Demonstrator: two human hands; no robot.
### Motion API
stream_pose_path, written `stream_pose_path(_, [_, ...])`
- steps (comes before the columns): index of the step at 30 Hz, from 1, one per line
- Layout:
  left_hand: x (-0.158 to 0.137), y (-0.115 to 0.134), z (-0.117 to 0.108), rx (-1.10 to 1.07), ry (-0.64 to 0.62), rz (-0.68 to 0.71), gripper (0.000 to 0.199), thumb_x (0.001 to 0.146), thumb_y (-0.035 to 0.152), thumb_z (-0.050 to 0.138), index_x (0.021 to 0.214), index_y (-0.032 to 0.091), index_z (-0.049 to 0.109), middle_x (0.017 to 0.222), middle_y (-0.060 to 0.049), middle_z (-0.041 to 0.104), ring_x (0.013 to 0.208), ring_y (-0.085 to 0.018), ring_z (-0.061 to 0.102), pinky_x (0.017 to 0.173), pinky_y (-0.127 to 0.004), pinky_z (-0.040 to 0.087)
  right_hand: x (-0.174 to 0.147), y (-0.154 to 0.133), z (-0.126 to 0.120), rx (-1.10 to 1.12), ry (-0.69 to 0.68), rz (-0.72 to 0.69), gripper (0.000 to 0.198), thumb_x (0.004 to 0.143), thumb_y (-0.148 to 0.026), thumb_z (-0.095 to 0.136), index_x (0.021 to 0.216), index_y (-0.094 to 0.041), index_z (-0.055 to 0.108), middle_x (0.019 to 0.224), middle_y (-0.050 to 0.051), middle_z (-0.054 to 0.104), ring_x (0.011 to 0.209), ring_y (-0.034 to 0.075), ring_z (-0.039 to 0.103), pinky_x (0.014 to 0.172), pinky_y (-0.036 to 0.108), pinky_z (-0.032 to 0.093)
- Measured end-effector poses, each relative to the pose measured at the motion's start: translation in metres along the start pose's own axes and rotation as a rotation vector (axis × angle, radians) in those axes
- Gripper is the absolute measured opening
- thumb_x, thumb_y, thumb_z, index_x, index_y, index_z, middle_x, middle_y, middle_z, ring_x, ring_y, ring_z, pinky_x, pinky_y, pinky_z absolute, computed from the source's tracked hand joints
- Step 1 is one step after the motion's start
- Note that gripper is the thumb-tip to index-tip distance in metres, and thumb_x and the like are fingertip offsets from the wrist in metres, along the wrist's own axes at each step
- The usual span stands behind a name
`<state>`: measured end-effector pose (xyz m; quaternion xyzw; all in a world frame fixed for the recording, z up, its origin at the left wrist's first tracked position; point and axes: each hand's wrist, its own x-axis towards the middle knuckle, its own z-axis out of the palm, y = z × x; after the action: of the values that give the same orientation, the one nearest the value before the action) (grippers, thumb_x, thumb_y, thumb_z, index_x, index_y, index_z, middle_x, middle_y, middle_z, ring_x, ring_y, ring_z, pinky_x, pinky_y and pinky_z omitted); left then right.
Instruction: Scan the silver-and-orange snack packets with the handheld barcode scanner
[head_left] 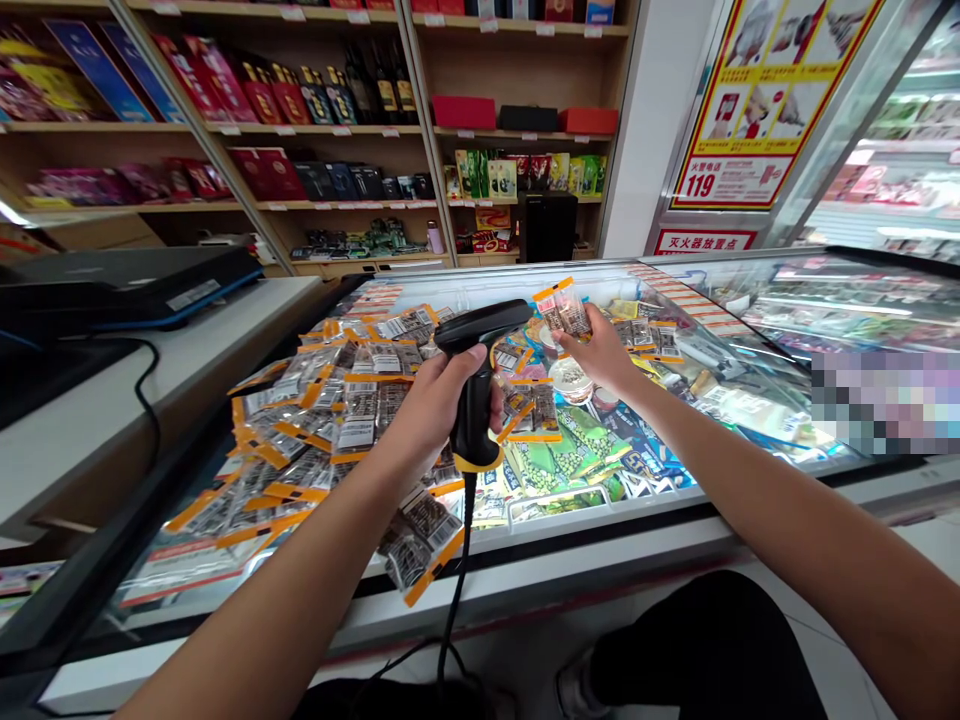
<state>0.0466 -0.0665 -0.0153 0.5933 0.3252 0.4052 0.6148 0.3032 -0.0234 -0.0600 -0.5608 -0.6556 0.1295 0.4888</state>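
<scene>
near the middle of the frame the left hand (439, 400) is closed around the grip of a black handheld barcode scanner (476, 385) with a yellow band at its base; the scanner head points toward the right of the frame, and its black cable (454, 590) hangs straight down toward the lower edge. just right of the scanner head, the right hand (600, 350) pinches a small clear snack packet (564, 308) with orange edges between thumb and fingers, holding it up above the glass lid of a chest freezer (675, 500), close to the scanner head but not touching it. a loose heap of similar orange-edged packets (330, 410) covers the left and middle of the glass lid, some hanging over its front edge. through the glass, green and blue frozen-food bags show below the hands. at the left of the frame a white counter (97, 410) carries a dark device. wooden shelves (315, 130) of boxed goods fill the upper part, and a red and yellow poster (757, 100) sits at the upper right.
</scene>
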Motion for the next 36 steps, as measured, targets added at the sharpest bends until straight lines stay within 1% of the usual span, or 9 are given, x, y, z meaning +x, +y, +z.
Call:
stream_pose_path(8, [0.001, 0.0, 0.0, -0.025, 0.035, -0.034, 0.039, 0.087, 0.056, 0.058, 0.087, 0.017, 0.058, 0.063, -0.003, 0.064, 0.046, -0.015, 0.059, 0.043, -0.026, 0.047, 0.002, 0.001, 0.0, -0.079, 0.031, -0.016, 0.05, 0.09, -0.055, 0.059, 0.127, -0.021, 0.053, 0.129, 0.015, 0.063, 0.118, 0.034, 0.06, 0.096, 0.048, 0.049])
stream_pose_path(14, [0.001, 0.002, 0.0, -0.068, 0.093, -0.054, 0.037, 0.084, 0.054, 0.06, 0.087, 0.017, 0.057, 0.064, -0.003, 0.063, 0.047, -0.015, 0.06, 0.044, -0.026, 0.048, 0.015, 0.029, -0.04, -0.452, 0.094, 0.286, 0.086, 0.08, -0.049, 0.071, 0.149, -0.017, 0.031, 0.108, 0.016, 0.069, 0.098, 0.036, 0.066, 0.087, 0.052, 0.049])
stream_pose_path(18, [-0.001, 0.004, 0.002, -0.067, 0.091, -0.051, 0.037, 0.085, 0.054, 0.06, 0.091, 0.018, 0.056, 0.064, -0.002, 0.062, 0.046, -0.015, 0.058, 0.043, -0.026, 0.047, 0.019, 0.051, -0.067, -0.781, 0.134, 0.39, 0.079, 0.076, -0.05, 0.073, 0.142, -0.018, 0.043, 0.126, 0.023, 0.061, 0.123, 0.047, 0.05, 0.096, 0.062, 0.039])
stream_pose_path(22, [0.0, 0.002, 0.002, -0.052, 0.069, -0.047, 0.038, 0.085, 0.054, 0.06, 0.09, 0.017, 0.057, 0.065, -0.002, 0.063, 0.048, -0.015, 0.059, 0.044, -0.026, 0.048, 0.018, 0.043, -0.062, -0.793, 0.222, 0.222, 0.072, 0.076, -0.05, 0.074, 0.135, -0.015, 0.053, 0.137, 0.026, 0.05, 0.131, 0.049, 0.039, 0.101, 0.064, 0.033])
stream_pose_path(24, [0.0, 0.002, 0.002, -0.041, 0.062, -0.049, 0.038, 0.085, 0.055, 0.06, 0.089, 0.017, 0.056, 0.065, -0.003, 0.063, 0.048, -0.015, 0.059, 0.043, -0.026, 0.048, 0.012, 0.027, -0.05, -0.566, 0.071, 0.051, 0.057, 0.085, -0.05, 0.066, 0.131, -0.019, 0.057, 0.129, 0.019, 0.058, 0.124, 0.04, 0.049, 0.1, 0.057, 0.039])
stream_pose_path(26, [0.0, 0.001, 0.003, -0.033, 0.051, -0.045, 0.038, 0.086, 0.055, 0.06, 0.089, 0.017, 0.057, 0.064, -0.003, 0.063, 0.047, -0.015, 0.058, 0.043, -0.026, 0.048, 0.002, 0.007, -0.035, -0.307, -0.232, -0.051, 0.049, 0.09, -0.054, 0.061, 0.13, -0.026, 0.06, 0.123, 0.013, 0.064, 0.114, 0.033, 0.058, 0.096, 0.051, 0.046])
stream_pose_path(29, [0.0, 0.001, 0.003, -0.022, 0.044, -0.036, 0.037, 0.086, 0.054, 0.059, 0.088, 0.017, 0.057, 0.063, -0.003, 0.063, 0.047, -0.015, 0.059, 0.044, -0.027, 0.048, -0.016, -0.015, -0.016, -0.28, -0.59, -0.085, 0.064, 0.077, -0.066, 0.072, 0.133, -0.037, 0.061, 0.137, 0.01, 0.058, 0.129, 0.039, 0.049, 0.101, 0.058, 0.043])
stream_pose_path(32, [0.0, 0.0, 0.004, -0.004, 0.056, -0.031, 0.038, 0.086, 0.055, 0.059, 0.083, 0.018, 0.055, 0.063, -0.004, 0.063, 0.047, -0.016, 0.059, 0.044, -0.028, 0.048, -0.027, -0.021, -0.008, -0.395, -0.653, -0.058, 0.086, 0.062, -0.073, 0.08, 0.137, -0.039, 0.058, 0.145, 0.011, 0.05, 0.141, 0.048, 0.031, 0.105, 0.065, 0.036])
stream_pose_path(36, [0.0, 0.001, 0.004, 0.024, 0.054, -0.03, 0.036, 0.087, 0.054, 0.058, 0.084, 0.018, 0.054, 0.063, -0.004, 0.064, 0.047, -0.016, 0.06, 0.044, -0.027, 0.047, -0.022, -0.01, -0.012, -0.39, -0.62, -0.04, 0.092, 0.06, -0.072, 0.08, 0.138, -0.029, 0.056, 0.141, 0.016, 0.051, 0.134, 0.047, 0.041, 0.099, 0.062, 0.044])
